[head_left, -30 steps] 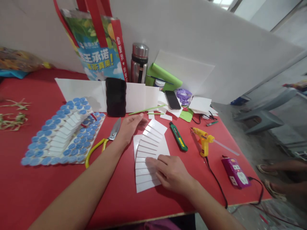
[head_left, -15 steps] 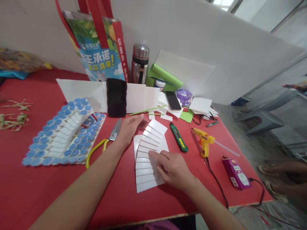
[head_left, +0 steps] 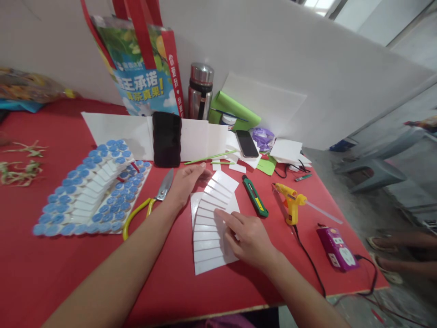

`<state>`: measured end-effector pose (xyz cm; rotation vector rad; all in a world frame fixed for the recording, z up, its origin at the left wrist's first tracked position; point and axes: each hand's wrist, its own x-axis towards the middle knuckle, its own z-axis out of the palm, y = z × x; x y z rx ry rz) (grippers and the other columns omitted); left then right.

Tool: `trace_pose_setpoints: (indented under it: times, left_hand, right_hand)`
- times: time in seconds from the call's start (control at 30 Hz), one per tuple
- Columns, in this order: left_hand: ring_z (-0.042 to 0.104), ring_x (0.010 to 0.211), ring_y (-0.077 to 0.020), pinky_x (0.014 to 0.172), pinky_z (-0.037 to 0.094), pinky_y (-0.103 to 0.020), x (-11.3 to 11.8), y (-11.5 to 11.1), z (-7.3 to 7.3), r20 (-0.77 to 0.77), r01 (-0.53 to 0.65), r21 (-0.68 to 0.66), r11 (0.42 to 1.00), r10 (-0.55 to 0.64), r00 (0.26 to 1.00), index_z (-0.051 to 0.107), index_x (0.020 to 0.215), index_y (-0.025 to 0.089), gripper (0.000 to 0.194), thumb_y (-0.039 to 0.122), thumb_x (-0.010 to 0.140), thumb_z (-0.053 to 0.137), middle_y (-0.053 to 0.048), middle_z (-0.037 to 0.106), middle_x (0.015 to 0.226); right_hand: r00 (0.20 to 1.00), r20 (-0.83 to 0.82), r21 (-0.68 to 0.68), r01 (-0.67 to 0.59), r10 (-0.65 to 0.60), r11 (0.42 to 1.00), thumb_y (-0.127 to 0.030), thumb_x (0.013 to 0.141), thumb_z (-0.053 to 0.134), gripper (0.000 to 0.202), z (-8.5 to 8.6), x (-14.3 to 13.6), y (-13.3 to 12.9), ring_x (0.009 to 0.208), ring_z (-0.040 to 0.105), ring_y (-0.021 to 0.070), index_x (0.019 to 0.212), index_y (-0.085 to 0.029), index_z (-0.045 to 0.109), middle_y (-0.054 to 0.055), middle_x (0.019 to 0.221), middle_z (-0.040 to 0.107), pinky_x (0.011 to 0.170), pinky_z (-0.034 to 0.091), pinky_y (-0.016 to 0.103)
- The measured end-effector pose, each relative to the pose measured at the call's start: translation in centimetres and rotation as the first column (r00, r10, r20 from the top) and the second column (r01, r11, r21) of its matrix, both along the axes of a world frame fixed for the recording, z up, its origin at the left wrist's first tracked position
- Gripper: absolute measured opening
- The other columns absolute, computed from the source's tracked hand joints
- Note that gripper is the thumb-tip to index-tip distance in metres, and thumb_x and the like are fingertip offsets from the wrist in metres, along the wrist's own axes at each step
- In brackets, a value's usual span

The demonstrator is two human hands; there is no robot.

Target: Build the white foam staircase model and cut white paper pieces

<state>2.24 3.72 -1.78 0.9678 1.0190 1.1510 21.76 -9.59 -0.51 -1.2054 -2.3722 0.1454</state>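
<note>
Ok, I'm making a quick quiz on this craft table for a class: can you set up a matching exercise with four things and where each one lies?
Things:
1. scissors
2. utility knife
3. glue gun
4. phone

Places:
a. right of the utility knife, cord trailing toward the table edge
b. at the back, near the green paper roll
c. left of the left hand
d. just right of the fanned white strips

Pairs: 1-c, 2-d, 3-a, 4-b
</note>
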Motion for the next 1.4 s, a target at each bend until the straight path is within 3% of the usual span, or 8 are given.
trace_pose_setpoints:
  times: [0.83,1.07,1.4]
  left_hand:
    - [0.070,0.073,-0.0200,0.072,0.055,-0.031,0.0,0.1,-0.5,-0.015,0.007,0.002,1.000,-0.007,1.000,0.080,0.076,0.019,0.044,0.063,0.075,0.081,-0.009,0.079,0.078]
    - [0.070,0.073,-0.0199,0.072,0.055,-0.031,-0.1,0.1,-0.5,-0.020,0.005,0.001,1.000,-0.005,1.000,0.081,0.076,0.018,0.044,0.063,0.075,0.081,-0.009,0.079,0.079]
    - [0.071,0.072,-0.0203,0.072,0.055,-0.032,0.0,0.1,-0.3,-0.016,0.008,-0.009,1.000,-0.008,1.000,0.080,0.076,0.018,0.046,0.064,0.073,0.082,-0.009,0.080,0.079]
  right_hand:
    - [0.991,-0.076,0.089,0.113,-0.107,0.990,-0.011,0.094,0.049,0.053,0.1,0.1,0.9,0.055,0.058,0.0149,0.147,-0.014,0.049,0.001,0.075,0.069,0.054,0.042,0.027]
    - [0.984,-0.082,0.046,0.164,-0.160,0.985,-0.014,0.096,0.048,0.051,-0.1,0.3,1.1,0.059,0.063,0.0150,0.147,-0.015,0.049,0.002,0.079,0.073,0.057,0.046,0.026]
    - [0.951,-0.148,-0.074,0.263,-0.272,0.962,-0.018,0.096,0.048,0.052,0.9,0.4,1.2,0.051,0.054,0.0135,0.147,-0.018,0.054,-0.003,0.065,0.063,0.053,0.042,0.025]
